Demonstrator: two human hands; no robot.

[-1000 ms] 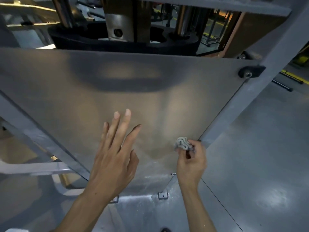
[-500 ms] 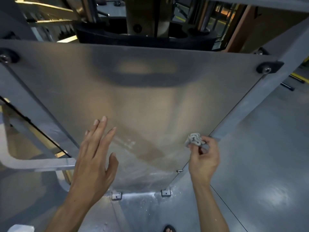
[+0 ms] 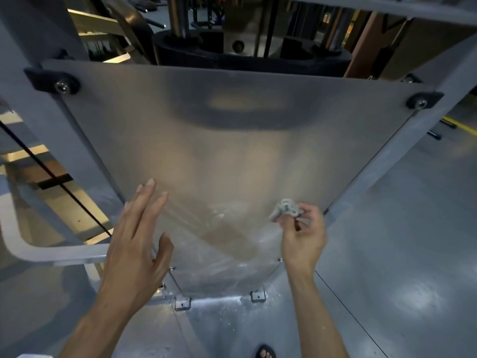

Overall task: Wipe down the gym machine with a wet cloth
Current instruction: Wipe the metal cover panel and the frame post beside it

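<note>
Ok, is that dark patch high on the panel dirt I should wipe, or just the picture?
Head view: the dark band across the upper panel looks like a soft reflection or shadow, not grime; the wide lens bends the frame edges; whitish streaks low on the panel near the cloth in the right hand look real.

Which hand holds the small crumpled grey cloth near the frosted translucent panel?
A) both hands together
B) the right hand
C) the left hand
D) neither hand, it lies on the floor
B: the right hand pinches the small crumpled grey cloth at the frosted translucent panel, while the left hand is open and flat.
</note>
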